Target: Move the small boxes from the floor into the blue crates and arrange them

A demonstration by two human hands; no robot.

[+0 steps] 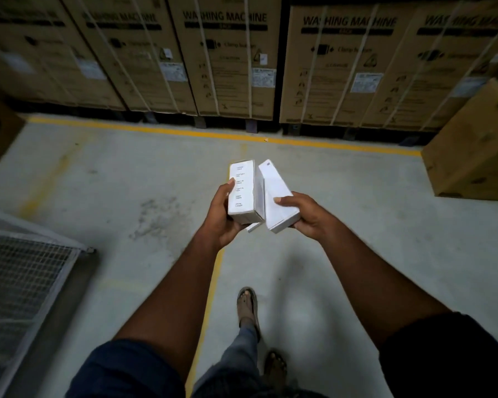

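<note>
Washing-machine cartons wall off the far side and bare concrete floor runs under you, crossed by a yellow line, and both of your grips are loaded. Your left grip is wrapped round the labelled white box, thumb on its printed face. Your right grip is curled round the plain white box, thumb on top. The two boxes sit side by side and touching, held out in front of you above the floor. Their long axes run away from you, with the plain one skewed so its far end leans in toward the labelled one. Here's the catch: no blue crate is in view, so you can't tell which way the drop lies or which grip is nearer it. You'll likely need to turn and find one. A white sliver peeks out beneath the pair, possibly a third box, but its holder is hidden. A mesh cage is cut off at lower left, and the motion blur keeps the label print unreadable.
</note>
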